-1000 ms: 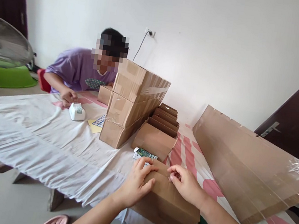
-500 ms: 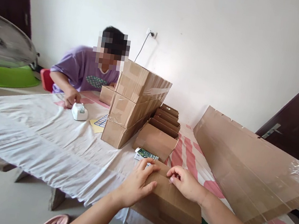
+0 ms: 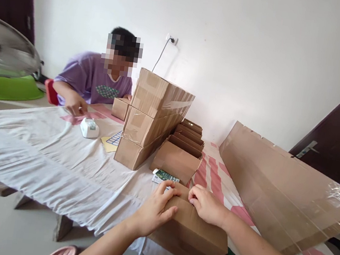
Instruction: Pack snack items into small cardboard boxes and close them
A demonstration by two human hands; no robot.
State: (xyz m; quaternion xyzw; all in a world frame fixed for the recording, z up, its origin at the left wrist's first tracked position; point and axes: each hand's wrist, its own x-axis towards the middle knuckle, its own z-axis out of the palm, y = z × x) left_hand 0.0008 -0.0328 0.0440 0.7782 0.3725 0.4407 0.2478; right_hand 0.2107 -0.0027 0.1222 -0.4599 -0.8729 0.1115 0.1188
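Currently: one box point(image 3: 196, 228) on the worktop point(image 3: 42, 160), five o'clock in view. Your left hand point(image 3: 157, 208): spread over its nine-o'clock edge; brace firmly. Your right hand point(image 3: 208, 205): curled at its two o'clock, any pinch hidden; press evenly.

A purple-shirted person point(image 3: 81, 68) sat at the far edge of the bench point(image 3: 42, 158), just behind a white device point(image 3: 89, 129) and near a yellow card point(image 3: 108, 146). A fan point(image 3: 6, 51) stood beyond the left corner; past the far edge, a dark cord point(image 3: 160, 55) ran from a wall socket point(image 3: 175, 42).
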